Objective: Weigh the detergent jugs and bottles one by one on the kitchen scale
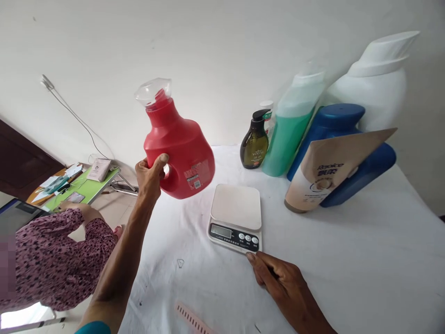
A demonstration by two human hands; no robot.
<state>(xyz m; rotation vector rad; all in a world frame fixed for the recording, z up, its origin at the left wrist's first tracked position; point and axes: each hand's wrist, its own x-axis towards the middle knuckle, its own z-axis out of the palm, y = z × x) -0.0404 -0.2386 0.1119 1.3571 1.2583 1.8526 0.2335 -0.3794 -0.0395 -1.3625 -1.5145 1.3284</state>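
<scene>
My left hand (153, 174) is wrapped round the handle of a red detergent bottle (179, 148), lifting it above the table to the left of the scale. The bottle tilts a little to the left, with a clear plastic cap on its neck and a printed label low on its side. A white digital kitchen scale (235, 208) lies on the white cloth, its platform bare; I cannot read its display. At the scale's front edge is my right hand (280, 280), fingers curled and closed, thumb tip at or against the edge; nothing shows in it.
Behind the scale stand a dark pump bottle (254, 146), a green liquid bottle (290, 134), a blue bottle (337, 123), a brown Rejoice tube (313, 178) and a large white bottle (378, 88). A pink strip (193, 317) lies in front. Someone in patterned clothes (62, 260) is at left, near a green table (100, 183).
</scene>
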